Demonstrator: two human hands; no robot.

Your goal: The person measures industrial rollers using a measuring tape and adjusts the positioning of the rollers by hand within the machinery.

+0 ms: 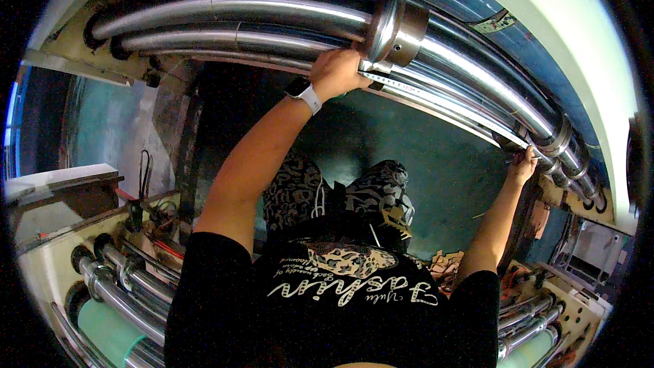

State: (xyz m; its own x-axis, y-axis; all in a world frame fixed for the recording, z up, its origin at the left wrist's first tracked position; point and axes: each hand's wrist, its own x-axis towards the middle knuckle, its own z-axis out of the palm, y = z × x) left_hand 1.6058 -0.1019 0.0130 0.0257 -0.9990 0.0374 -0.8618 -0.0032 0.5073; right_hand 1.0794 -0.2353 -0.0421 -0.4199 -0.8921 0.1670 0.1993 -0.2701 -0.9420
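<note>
A white measuring tape (453,105) is stretched along the polished metal shafts (286,12) in front of me. My left hand (338,71), with a smartwatch at the wrist, is closed around the tape measure's near-left end, just below a large metal collar (385,31). The tape's case is mostly hidden inside that hand. Far to the right, my right hand (523,165) pinches the other end of the tape, beside a second collar (560,138). Between the two hands the tape runs straight and taut, close against the lower shaft.
A pale curved machine frame (616,61) and a blue panel (470,0) rise beyond the shafts. Behind me, on both sides, are more metal rollers (122,293) with green sections. Crumpled brown scraps (444,264) lie on the dark floor (436,184).
</note>
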